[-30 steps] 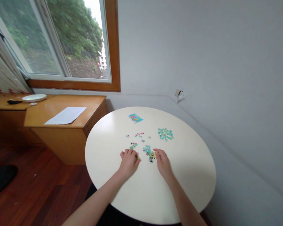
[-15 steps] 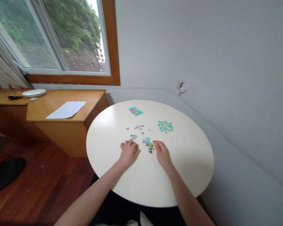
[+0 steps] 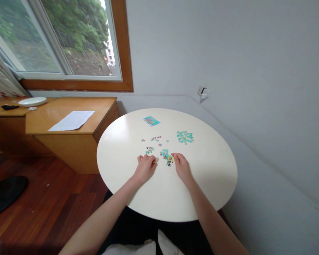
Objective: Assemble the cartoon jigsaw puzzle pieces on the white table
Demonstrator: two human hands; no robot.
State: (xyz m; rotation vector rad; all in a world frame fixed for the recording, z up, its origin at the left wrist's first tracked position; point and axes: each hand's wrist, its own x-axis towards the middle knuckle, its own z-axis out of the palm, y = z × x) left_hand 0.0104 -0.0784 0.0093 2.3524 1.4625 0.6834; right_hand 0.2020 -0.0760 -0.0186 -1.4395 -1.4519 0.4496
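The round white surface (image 3: 159, 203) runs wide from its near edge to the left hand (image 3: 145, 168) and right hand (image 3: 183, 166). Between them sits the joined puzzle (image 3: 165, 155): right fingers bent at its edge, left ones curled over a small piece (image 3: 155, 162); I can't tell if either grips.

Puzzle piece (image 3: 155, 162): mostly hidden from me by left fingers (image 3: 150, 158). Turquoise pieces (image 3: 185, 137): prints too small to tell. Curtain (image 3: 2, 78): cut off, left edge.

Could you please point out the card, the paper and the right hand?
Card (image 3: 151, 121), head view, centre of its printed side.
Paper (image 3: 71, 120), head view, middle of the sheet.
Right hand (image 3: 182, 166), head view, back of the hand.
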